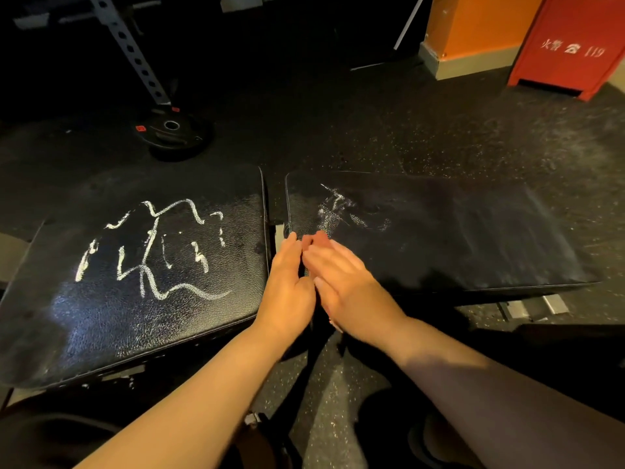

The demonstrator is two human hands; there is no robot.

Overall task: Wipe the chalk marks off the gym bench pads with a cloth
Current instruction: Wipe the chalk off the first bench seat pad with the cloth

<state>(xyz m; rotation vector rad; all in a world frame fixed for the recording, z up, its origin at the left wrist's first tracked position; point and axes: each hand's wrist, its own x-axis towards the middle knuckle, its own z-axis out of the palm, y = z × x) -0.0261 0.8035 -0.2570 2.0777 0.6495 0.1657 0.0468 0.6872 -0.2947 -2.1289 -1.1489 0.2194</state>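
Two black bench pads lie side by side with a narrow gap between them. The left pad (101, 326) carries bold white chalk marks (152, 245). The right pad (473, 238) shows only a faint, smeared chalk patch (338, 211) near its left end. My left hand (287, 282) and my right hand (345, 286) are pressed together over the gap, at the right pad's near left corner. Their fingers are straight and point away from me. The right hand is motion-blurred. I see no cloth; anything between the palms is hidden.
A black weight plate (174, 132) lies on the speckled rubber floor (372, 130) behind the left pad, beside a perforated steel upright (132, 49). A red fire cabinet (571, 45) and an orange wall (473, 28) stand at the back right. Bench frame metal (527, 309) shows below the right pad.
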